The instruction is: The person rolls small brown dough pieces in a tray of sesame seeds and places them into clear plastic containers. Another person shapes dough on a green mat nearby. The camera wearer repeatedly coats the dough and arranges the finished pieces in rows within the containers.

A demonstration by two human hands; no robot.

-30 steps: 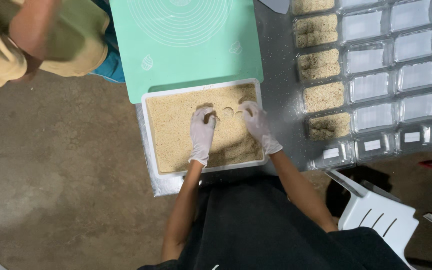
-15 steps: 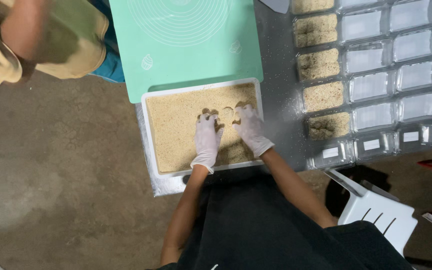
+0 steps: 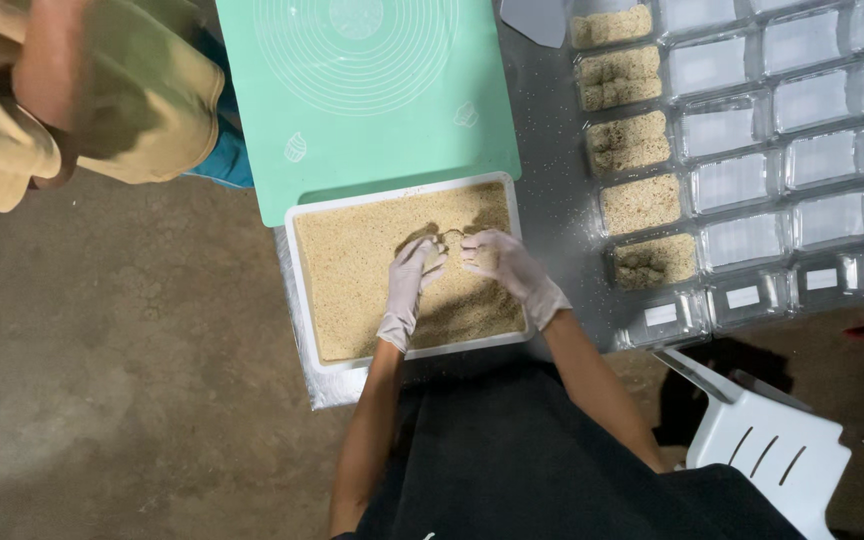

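The person's two gloved hands are down in a white tray (image 3: pixel 304 300) full of tan crumbs (image 3: pixel 352 280). The tray sits at the near edge of the grey worktop (image 3: pixel 552 150), just below a green mat (image 3: pixel 372 100) with white circles drawn on it. The left hand (image 3: pixel 410 285) and the right hand (image 3: pixel 500 265) meet near the far side of the tray, with their fingertips almost touching. Both hands are curled partly shut around a small piece (image 3: pixel 449 240) that is coated in crumbs, and it is hard to tell just how tight they hold it. To do this well, the hands should press softly and turn the piece, so that crumbs stick on every side and it keeps its shape. The crumbs look dry and sandy, and there are dark dents in them close to the fingers. The piece is tiny and the same colour as the crumbs, so its shape is not clear. Towards the right edge of the worktop there are rows of clear boxes (image 3: pixel 732 180). The boxes nearest the tray hold crumb-coated pieces (image 3: pixel 637 205), and the others look white inside. Another person in tan clothes (image 3: pixel 102 90) stands past the far left corner. A white plastic chair (image 3: pixel 762 440) stands on the floor near the person's right arm.
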